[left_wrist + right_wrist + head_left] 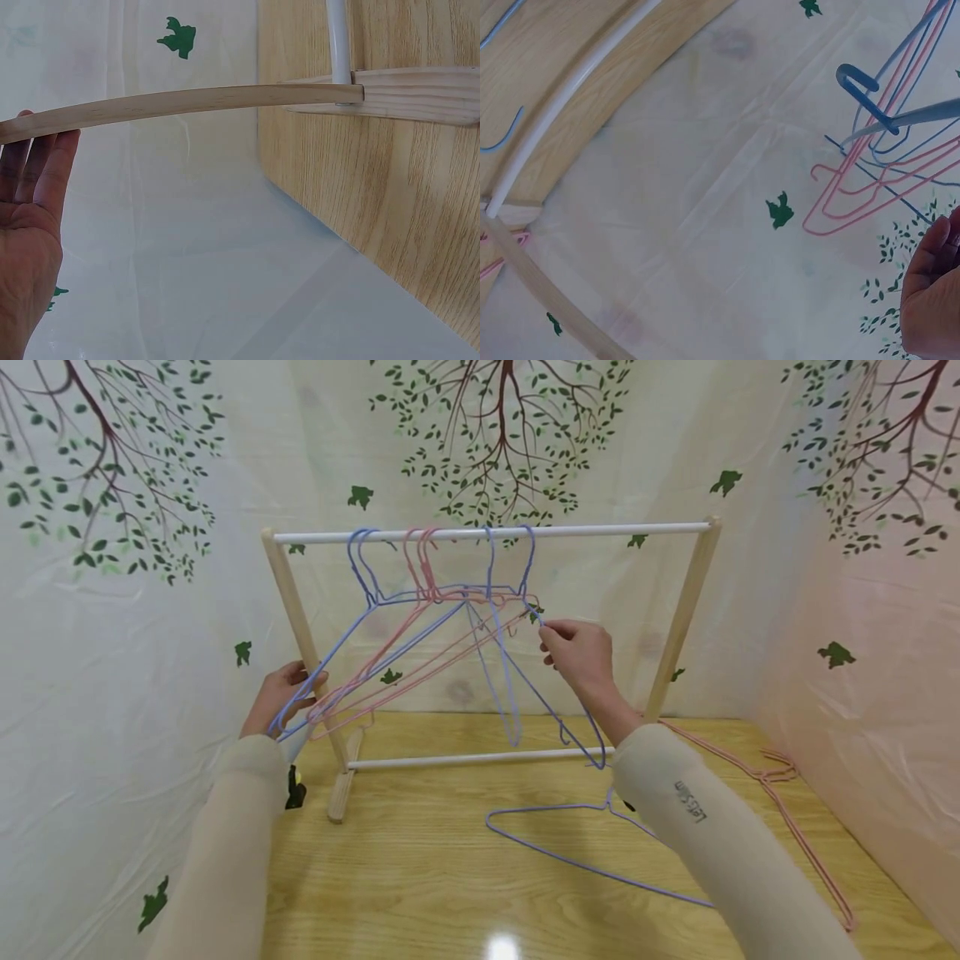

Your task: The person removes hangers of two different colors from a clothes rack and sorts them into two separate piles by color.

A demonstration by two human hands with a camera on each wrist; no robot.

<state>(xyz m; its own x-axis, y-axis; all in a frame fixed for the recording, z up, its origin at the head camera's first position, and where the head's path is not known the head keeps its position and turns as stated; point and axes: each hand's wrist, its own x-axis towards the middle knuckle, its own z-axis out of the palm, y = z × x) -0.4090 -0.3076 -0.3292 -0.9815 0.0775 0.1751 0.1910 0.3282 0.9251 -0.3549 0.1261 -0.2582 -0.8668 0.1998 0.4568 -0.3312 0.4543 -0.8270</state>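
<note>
Blue hangers (pixel 322 662) and pink hangers (pixel 390 652) hang from the white top rail (pixel 600 531) of a clothes rack. My right hand (pixel 581 652) pinches the sloping arm of the rightmost blue hanger (pixel 531 560), just below its neck. That hanger's lower corner points down towards the bottom rail. In the right wrist view only part of my right hand (pixel 934 292) shows, at the edge. At the rack's left wooden post (pixel 291 602), my left hand (pixel 281 693) holds on with its fingers behind the wood. Its thumb is hidden in the left wrist view, where the palm (pixel 26 255) faces the camera.
A loose blue hanger (pixel 555 856) lies on the wooden table (pixel 390 893) in front of the rack. Pink hangers (pixel 795 827) lie at the right. A small black object (pixel 296 792) is near the left sleeve. A leaf-printed curtain (pixel 637 460) surrounds the table.
</note>
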